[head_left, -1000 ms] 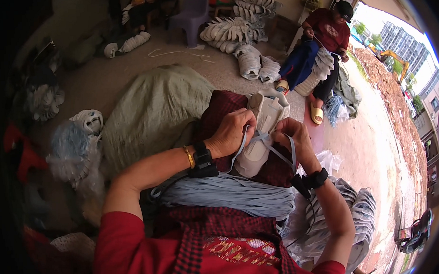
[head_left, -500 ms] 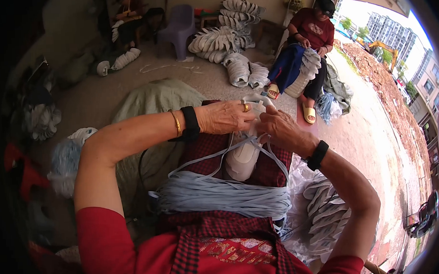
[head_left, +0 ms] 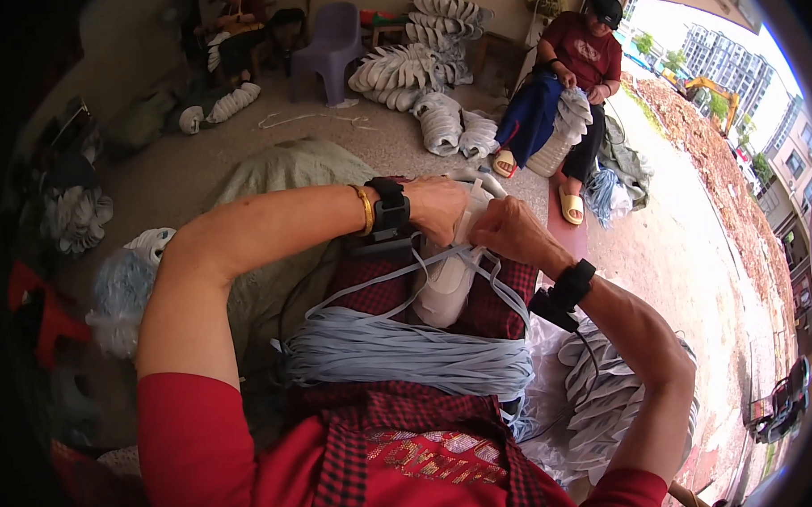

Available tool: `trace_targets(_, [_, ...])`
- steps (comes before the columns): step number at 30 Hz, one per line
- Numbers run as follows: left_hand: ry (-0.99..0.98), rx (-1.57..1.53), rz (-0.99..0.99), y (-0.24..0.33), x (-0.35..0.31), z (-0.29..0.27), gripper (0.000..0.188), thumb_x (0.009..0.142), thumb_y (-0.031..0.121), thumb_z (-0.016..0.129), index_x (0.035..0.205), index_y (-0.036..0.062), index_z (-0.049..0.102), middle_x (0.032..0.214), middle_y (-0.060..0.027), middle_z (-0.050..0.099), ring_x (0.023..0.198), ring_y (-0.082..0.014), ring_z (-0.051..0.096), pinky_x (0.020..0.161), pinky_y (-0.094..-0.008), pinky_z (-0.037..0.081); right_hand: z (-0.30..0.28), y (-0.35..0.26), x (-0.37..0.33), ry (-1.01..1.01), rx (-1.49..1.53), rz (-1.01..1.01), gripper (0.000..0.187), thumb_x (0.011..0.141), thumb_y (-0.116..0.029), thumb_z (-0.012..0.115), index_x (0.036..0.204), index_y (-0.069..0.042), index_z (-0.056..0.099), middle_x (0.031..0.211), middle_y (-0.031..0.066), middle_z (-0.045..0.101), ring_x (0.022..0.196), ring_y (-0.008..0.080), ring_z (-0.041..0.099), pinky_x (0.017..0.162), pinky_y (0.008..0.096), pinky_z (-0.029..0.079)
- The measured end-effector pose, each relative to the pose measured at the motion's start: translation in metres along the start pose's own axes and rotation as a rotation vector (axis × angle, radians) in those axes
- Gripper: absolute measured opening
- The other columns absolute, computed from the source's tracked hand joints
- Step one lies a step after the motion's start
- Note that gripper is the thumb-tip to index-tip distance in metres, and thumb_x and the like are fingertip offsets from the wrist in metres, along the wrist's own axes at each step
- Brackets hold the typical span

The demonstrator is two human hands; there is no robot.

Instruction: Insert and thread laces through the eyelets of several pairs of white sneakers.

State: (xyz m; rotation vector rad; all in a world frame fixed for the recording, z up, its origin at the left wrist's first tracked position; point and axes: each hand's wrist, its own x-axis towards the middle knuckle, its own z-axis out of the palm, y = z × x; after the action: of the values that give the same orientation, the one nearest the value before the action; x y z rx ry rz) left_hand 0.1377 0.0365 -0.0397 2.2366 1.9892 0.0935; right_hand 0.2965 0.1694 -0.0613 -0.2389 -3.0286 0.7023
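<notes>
On my lap, over a red-and-black checked cloth, lies a pale shoe upper with its rounded toe toward me. My left hand is closed at its left edge, fingers curled and partly hidden. At the right of the eyelet area, my right hand pinches a light blue-grey shoelace, its fingertips against the upper. Loose lace ends loop down both sides of the toe. Between the shoe upper and my body a thick bundle of the same shoelaces lies across my lap.
Stacked shoe uppers in clear plastic lie beside me at the right. A green sack is at front left, near a red stool. Farther off are a purple chair, piled uppers and a seated co-worker.
My left hand has rolled and drawn a little left, now curled at the shoe's edge. My right hand has shifted slightly left and its wrist has turned. The shoe upper has moved slightly.
</notes>
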Motion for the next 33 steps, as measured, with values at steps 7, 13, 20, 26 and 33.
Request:
trace_targets(7, [0.048, -0.107, -0.019, -0.006, -0.003, 0.01, 0.013, 0.071, 0.01, 0.062, 0.072, -0.002, 0.068, 0.07, -0.0152, 0.068, 0.06, -0.028, 0.064, 0.058, -0.0398, 0.052, 0.011, 0.001, -0.017, 0.278, 0.976, 0.016, 0.027, 0.1, -0.035, 0.06, 0.099, -0.01, 0.069, 0.084, -0.0097, 0.055, 0.069, 0.0002, 0.043, 0.063, 0.0176, 0.035])
trace_targets(13, [0.204, -1.014, -0.128, 0.025, -0.027, 0.008, 0.02, 0.1, 0.017, 0.052, 0.108, 0.0012, 0.061, 0.084, -0.0075, 0.067, 0.067, -0.014, 0.066, 0.057, -0.0258, 0.052, 0.012, 0.002, -0.016, 0.33, 1.055, -0.029, 0.028, 0.098, -0.036, 0.062, 0.1, -0.008, 0.069, 0.078, -0.0093, 0.055, 0.068, 0.0015, 0.042, 0.062, 0.019, 0.035])
trace_targets(20, [0.212, -1.234, -0.155, 0.015, -0.012, 0.033, 0.028, 0.101, 0.017, 0.051, 0.118, -0.0053, 0.058, 0.094, -0.0137, 0.07, 0.08, -0.0174, 0.071, 0.066, -0.0271, 0.058, 0.013, -0.007, -0.015, 0.337, 0.837, -0.113, 0.031, 0.099, -0.03, 0.063, 0.113, -0.003, 0.069, 0.092, -0.0019, 0.066, 0.087, 0.0058, 0.056, 0.078, 0.025, 0.046])
trace_targets(26, [0.201, -1.516, -0.27, 0.01, -0.012, 0.039, 0.028, 0.1, 0.017, 0.055, 0.114, -0.0065, 0.061, 0.096, -0.0147, 0.07, 0.084, -0.0198, 0.071, 0.073, -0.0281, 0.06, 0.011, -0.023, -0.04, 0.512, 0.361, -0.13, 0.032, 0.077, -0.007, 0.072, 0.108, -0.006, 0.065, 0.104, 0.0085, 0.06, 0.087, 0.0202, 0.059, 0.081, 0.0327, 0.049])
trace_targets(33, [0.257, -1.522, -0.289, 0.01, -0.005, 0.041, 0.027, 0.1, 0.015, 0.053, 0.109, -0.0087, 0.062, 0.096, -0.0159, 0.069, 0.079, -0.02, 0.071, 0.067, -0.0294, 0.062, 0.028, -0.013, -0.033, 0.502, -0.007, -0.37, 0.02, 0.08, -0.011, 0.075, 0.098, -0.007, 0.068, 0.099, 0.0084, 0.063, 0.094, 0.0257, 0.059, 0.072, 0.0342, 0.05])
